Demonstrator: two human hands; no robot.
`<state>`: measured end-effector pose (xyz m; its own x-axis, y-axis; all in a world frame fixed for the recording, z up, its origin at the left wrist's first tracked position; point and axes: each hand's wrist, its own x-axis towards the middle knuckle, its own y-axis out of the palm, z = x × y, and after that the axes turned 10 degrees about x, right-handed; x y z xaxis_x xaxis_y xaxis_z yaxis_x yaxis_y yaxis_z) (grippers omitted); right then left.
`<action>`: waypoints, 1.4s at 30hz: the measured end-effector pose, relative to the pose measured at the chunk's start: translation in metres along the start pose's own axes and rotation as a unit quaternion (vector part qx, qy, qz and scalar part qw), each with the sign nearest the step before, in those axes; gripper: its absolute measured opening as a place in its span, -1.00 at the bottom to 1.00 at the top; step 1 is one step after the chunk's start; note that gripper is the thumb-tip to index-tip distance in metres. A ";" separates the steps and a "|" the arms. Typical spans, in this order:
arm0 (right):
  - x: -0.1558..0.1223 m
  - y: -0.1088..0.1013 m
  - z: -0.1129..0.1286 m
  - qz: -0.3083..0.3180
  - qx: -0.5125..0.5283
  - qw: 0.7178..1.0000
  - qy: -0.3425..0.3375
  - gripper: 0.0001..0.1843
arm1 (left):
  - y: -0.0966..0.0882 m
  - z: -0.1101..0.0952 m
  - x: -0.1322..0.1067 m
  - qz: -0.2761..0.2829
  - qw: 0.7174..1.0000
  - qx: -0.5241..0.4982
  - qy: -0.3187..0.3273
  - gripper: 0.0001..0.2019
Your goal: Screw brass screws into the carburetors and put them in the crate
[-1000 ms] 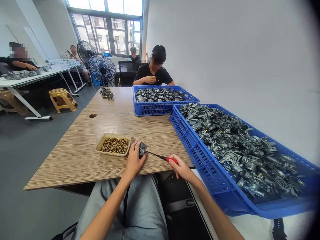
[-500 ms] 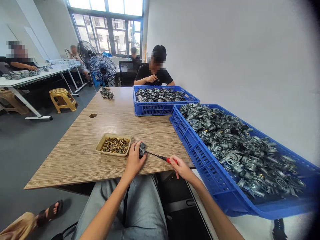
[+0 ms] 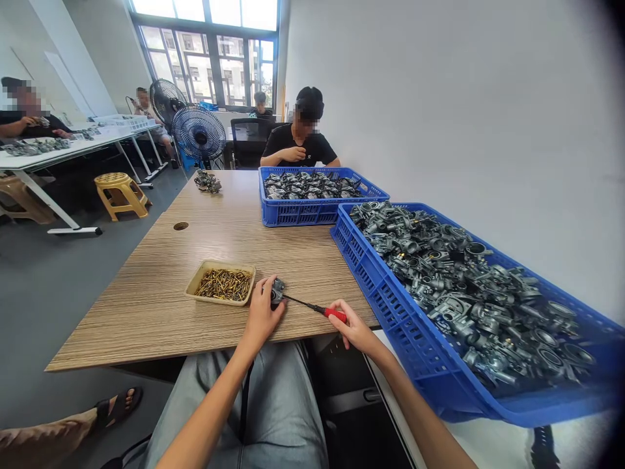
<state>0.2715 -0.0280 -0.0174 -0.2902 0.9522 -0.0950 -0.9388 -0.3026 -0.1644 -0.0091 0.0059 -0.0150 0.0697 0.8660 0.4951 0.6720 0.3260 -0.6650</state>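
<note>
My left hand [image 3: 264,311] is closed around a small grey metal carburetor [image 3: 278,290] on the wood-grain table, near its front edge. My right hand [image 3: 352,327] grips the red handle of a screwdriver [image 3: 336,314], fingers bent around it. The screwdriver's dark shaft points left, and its tip meets the carburetor's right side; the exact point of contact is too small to make out. Just left of my left hand stands a shallow cream tray [image 3: 189,292] full of small brass-coloured parts [image 3: 223,284].
A large blue crate [image 3: 385,306] heaped with carburetors stands at the right. Behind it, another blue crate [image 3: 303,212] holds rows of them, with a co-worker [image 3: 303,140] seated beyond. More carburetors [image 3: 208,182] lie at the table's far left, past a round hole [image 3: 180,226].
My right hand's fingers have shifted on the screwdriver, showing more of the red handle. My left hand and the carburetor stay in place. At lower left, another person's sandalled foot has moved right.
</note>
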 end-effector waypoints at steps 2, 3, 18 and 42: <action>0.000 0.000 0.000 -0.003 0.000 1.000 -0.001 -0.60 | 0.000 0.000 0.000 -0.001 1.000 0.000 0.000 -0.35; 0.000 0.000 0.001 -0.002 0.002 1.000 -0.003 -0.61 | 0.000 0.000 0.000 0.000 1.000 0.001 0.000 -0.36; 0.000 0.002 0.005 0.003 0.003 1.000 -0.007 -0.59 | -0.001 -0.001 -0.001 0.002 1.000 0.004 -0.002 -0.36; 0.000 0.001 0.004 0.006 0.006 1.000 -0.007 -0.60 | -0.001 0.000 0.000 0.003 1.000 -0.001 0.002 -0.36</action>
<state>0.2695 -0.0285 -0.0141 -0.3044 0.9489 -0.0830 -0.9373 -0.3139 -0.1515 -0.0096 0.0053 -0.0146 0.0769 0.8661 0.4940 0.6725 0.3207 -0.6670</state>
